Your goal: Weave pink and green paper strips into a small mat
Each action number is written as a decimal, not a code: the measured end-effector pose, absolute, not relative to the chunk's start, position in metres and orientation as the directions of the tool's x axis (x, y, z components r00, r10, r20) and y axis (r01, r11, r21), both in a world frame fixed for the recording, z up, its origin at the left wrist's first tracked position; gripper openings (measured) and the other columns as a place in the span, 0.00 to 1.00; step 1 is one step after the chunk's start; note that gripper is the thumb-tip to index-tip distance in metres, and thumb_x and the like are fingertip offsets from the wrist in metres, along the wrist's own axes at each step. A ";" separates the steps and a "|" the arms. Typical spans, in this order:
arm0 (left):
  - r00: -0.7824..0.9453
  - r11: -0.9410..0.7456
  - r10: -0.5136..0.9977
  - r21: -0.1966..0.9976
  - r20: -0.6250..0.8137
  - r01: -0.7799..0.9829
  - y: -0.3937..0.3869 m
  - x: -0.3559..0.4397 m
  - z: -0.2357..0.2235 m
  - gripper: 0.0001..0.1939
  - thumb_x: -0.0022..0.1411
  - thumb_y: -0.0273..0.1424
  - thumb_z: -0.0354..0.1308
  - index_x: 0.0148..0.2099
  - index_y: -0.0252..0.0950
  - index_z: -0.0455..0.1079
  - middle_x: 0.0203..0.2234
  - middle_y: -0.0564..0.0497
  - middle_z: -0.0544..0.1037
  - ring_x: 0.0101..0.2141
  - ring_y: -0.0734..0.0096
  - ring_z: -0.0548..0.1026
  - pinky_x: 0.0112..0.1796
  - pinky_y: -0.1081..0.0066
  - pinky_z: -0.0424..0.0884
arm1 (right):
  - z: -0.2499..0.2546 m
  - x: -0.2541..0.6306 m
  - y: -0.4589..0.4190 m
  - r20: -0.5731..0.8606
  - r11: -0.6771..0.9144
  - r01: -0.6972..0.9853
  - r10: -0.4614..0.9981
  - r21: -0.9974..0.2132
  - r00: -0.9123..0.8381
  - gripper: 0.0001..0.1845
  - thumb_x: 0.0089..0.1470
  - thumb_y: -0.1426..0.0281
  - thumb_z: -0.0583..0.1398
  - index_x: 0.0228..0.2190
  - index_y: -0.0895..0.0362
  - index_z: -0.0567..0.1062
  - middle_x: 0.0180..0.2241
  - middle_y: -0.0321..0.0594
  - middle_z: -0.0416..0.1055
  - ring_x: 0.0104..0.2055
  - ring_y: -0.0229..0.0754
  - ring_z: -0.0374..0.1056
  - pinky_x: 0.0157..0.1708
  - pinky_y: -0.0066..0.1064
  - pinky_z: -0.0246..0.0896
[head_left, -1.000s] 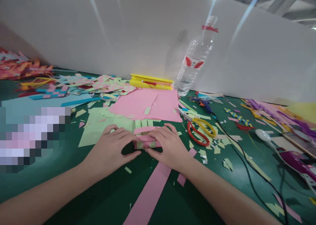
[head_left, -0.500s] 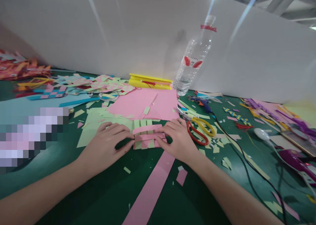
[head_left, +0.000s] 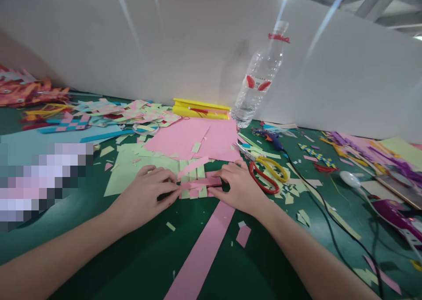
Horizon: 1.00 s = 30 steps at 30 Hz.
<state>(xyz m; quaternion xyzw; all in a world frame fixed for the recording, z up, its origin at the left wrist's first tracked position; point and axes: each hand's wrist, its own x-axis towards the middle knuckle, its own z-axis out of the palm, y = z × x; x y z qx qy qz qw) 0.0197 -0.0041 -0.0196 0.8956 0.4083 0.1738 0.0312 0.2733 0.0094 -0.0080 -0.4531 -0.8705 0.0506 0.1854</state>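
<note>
At the centre of the frame, a woven paper piece (head_left: pixel 194 193) of pink and pale green lies on a dark green table (head_left: pixel 138 256). The left hand (head_left: pixel 150 192) pinches its left edge with thumb and forefinger, while the right hand (head_left: pixel 239 188) sets thumb and forefinger slightly apart around the right end of a pink strip (head_left: pixel 194 184); whether they grip it cannot be told. Seating the strip cleanly likely calls for a steady left edge, a light pull to the right and even pressure toward the finished rows, since thin paper could crease or tear. The green strips (head_left: pixel 200 173) should stay parallel and flat. Above them, a second pink strip (head_left: pixel 197 163) slants upward, smooth and matte. A long pink band (head_left: pixel 201 251) runs to the lower edge; scissors with rigid red and yellow loop handles (head_left: pixel 255 181) rest at right of centre.
</note>
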 end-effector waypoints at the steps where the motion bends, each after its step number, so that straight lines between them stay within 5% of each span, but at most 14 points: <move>1: 0.606 -0.665 0.742 0.201 0.285 0.719 -0.004 0.020 -0.020 0.19 0.68 0.35 0.44 0.32 0.41 0.74 0.34 0.50 0.75 0.35 0.65 0.73 0.46 0.56 0.59 | -0.008 0.273 0.009 0.277 0.582 0.769 0.810 -0.264 -0.518 0.12 0.51 0.64 0.63 0.37 0.57 0.77 0.30 0.38 0.72 0.38 0.44 0.67 0.49 0.43 0.49; 6: 0.603 -0.659 0.749 0.218 0.275 0.720 -0.004 0.021 -0.019 0.18 0.68 0.35 0.44 0.32 0.42 0.73 0.34 0.51 0.76 0.37 0.64 0.73 0.47 0.56 0.59 | -0.006 0.274 0.009 0.303 0.588 0.741 0.807 -0.326 -0.507 0.04 0.49 0.70 0.63 0.29 0.56 0.73 0.33 0.36 0.72 0.40 0.43 0.67 0.49 0.41 0.49; 18: 0.612 -0.689 0.720 0.237 0.327 0.685 -0.001 0.020 -0.022 0.14 0.68 0.34 0.46 0.38 0.41 0.74 0.35 0.51 0.75 0.37 0.64 0.73 0.43 0.59 0.60 | -0.009 0.276 0.012 0.422 0.633 0.710 0.760 -0.308 -0.495 0.07 0.55 0.73 0.56 0.36 0.55 0.74 0.39 0.40 0.73 0.45 0.45 0.68 0.51 0.44 0.52; 30: 0.568 -0.691 0.713 0.273 0.412 0.669 -0.003 0.025 -0.019 0.12 0.68 0.32 0.45 0.43 0.37 0.70 0.39 0.47 0.73 0.42 0.61 0.71 0.41 0.63 0.66 | -0.011 0.268 0.004 0.528 0.587 0.656 0.786 -0.475 -0.321 0.13 0.54 0.69 0.60 0.43 0.55 0.72 0.32 0.40 0.77 0.43 0.47 0.71 0.45 0.43 0.65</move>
